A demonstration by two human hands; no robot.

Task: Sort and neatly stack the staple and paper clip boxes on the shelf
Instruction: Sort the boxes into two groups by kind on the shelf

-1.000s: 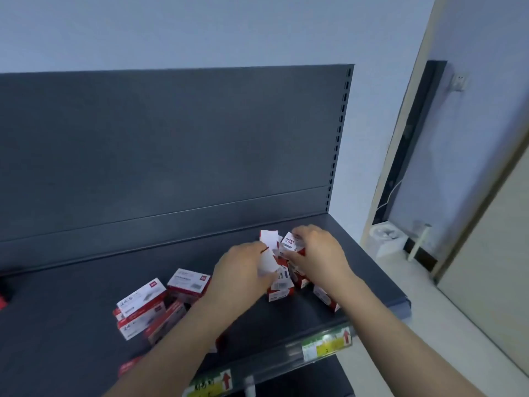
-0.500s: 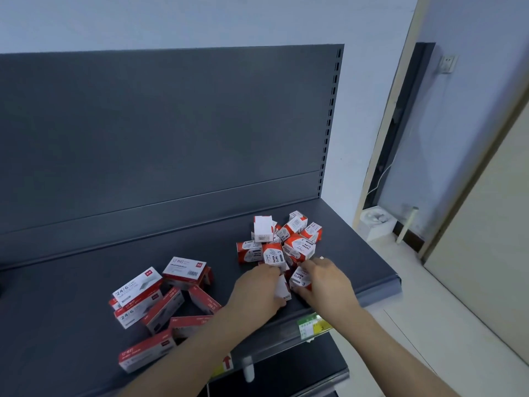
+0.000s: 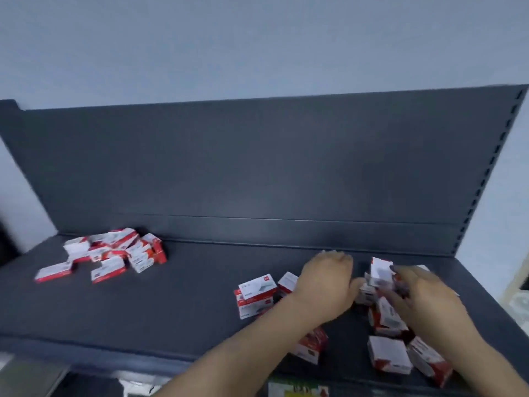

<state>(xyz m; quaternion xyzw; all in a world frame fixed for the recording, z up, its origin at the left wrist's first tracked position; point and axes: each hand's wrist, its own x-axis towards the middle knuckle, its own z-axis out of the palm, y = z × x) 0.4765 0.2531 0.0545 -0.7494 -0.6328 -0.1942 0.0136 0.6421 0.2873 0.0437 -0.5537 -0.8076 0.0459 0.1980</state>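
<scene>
Because the small boxes [image 3: 380, 272] lay jumbled at the right end of the shelf [image 3: 186, 305], both my hands worked in that cluster. My left hand [image 3: 326, 287] sat knuckles-up, fingers curled under, thumb close to one box; blur hid whether it gripped anything. My right hand [image 3: 426, 302] reached in from the right, fingers fairly straight against the boxes, clamped on none I could make out. One small box stood on end between the hands, probably tipped up for squaring. Just left of my left wrist, two longer boxes [image 3: 256, 296] lay one upon the other: a stack begun, I judged. Several loose boxes [image 3: 389, 356] sat nearer the front edge. Well apart, at the back left, a second heap [image 3: 114, 252] lay unsorted against the dark back panel [image 3: 257, 167]. Most sorting remained, by my reckoning.
</scene>
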